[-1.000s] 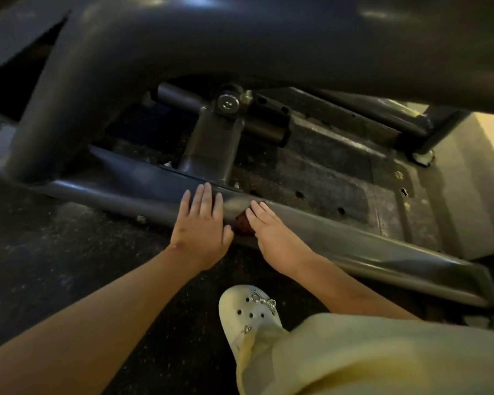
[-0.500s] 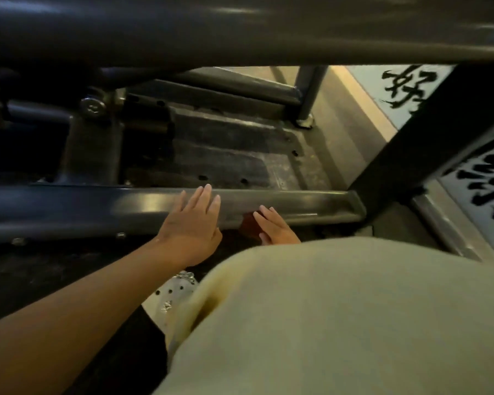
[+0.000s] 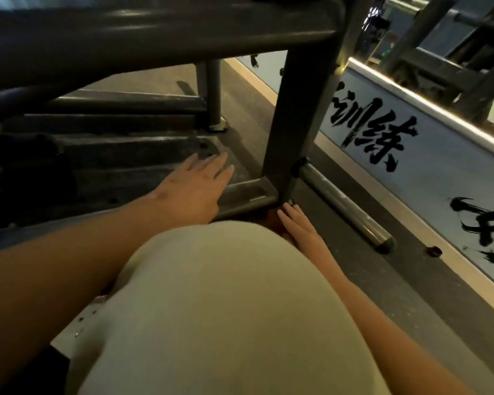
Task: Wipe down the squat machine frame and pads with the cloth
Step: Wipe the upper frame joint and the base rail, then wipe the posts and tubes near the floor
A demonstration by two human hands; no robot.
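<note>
Head view, looking down past my own bent knee in pale cream fabric, which fills the lower middle of the picture.

Machine: dark grey metal squat machine frame, its thick top beam overhead. Its square upright post drops to meet the low base rail at a corner.

Left hand: palm down across the base rail, just left of that corner. Fingers straight and slightly fanned, tips out over the dark ribbed footplate. It holds nothing.

Right hand: fingers straight and together, pointing at the foot of the upright post and laid flat on the reddish-brown cloth. I see no finger curled round the cloth. The thumb is hidden behind the knee.

Cloth: only a small patch shows, low at the near side of the corner, between knee and right fingers. The rest is covered.

Surroundings: a short polished steel peg juts from the post's base over the speckled dark rubber floor, right of the right hand and apart from it. A pale wall panel with black brush lettering runs along the right. A white perforated clog shows beneath the left forearm.
</note>
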